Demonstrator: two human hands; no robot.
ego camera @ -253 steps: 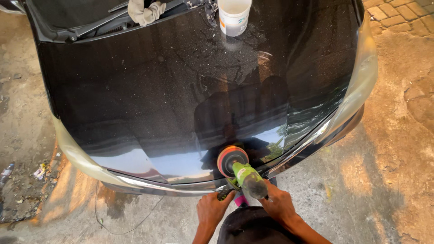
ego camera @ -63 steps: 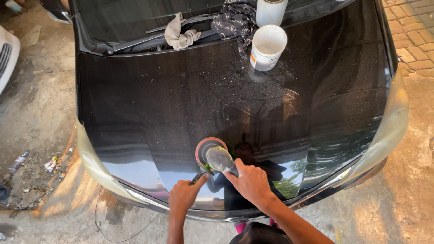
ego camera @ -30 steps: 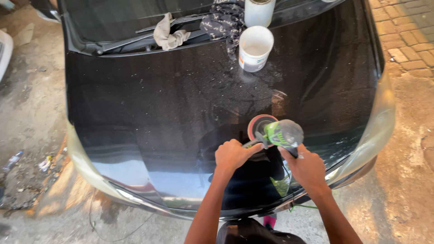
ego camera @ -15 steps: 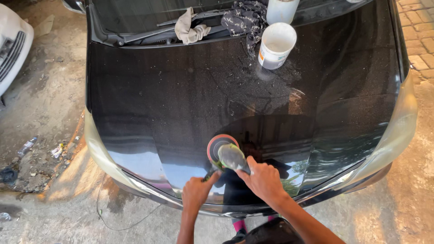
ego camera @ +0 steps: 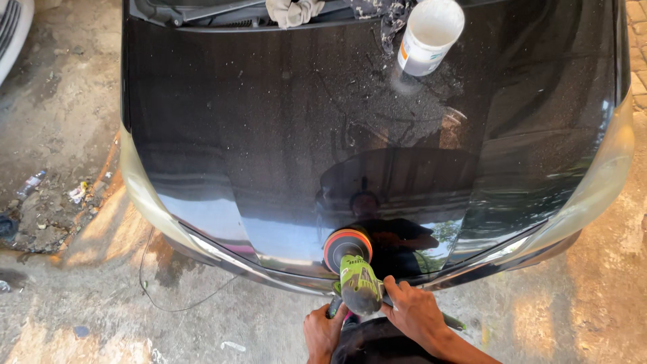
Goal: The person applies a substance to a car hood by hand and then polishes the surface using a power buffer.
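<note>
Ground: bare concrete yard, patched with sun, a thin cord (ego camera: 168, 296) trailing over it toward me.
Hood: black car hood (ego camera: 269, 135), glossy near me, speckled farther up.
Polisher: green polisher (ego camera: 359, 286), its orange pad (ego camera: 347, 244) flat on the hood's front edge so the whole face bears.
Right hand: my right hand (ego camera: 418, 313), fingers wrapped on the side handle to steady it.
Left hand: my left hand (ego camera: 325, 331), fingers closed on the rear grip.
Tub: white tub (ego camera: 429, 35) and rag (ego camera: 293, 10) parked up by the windscreen, out of the pad's way.
</note>
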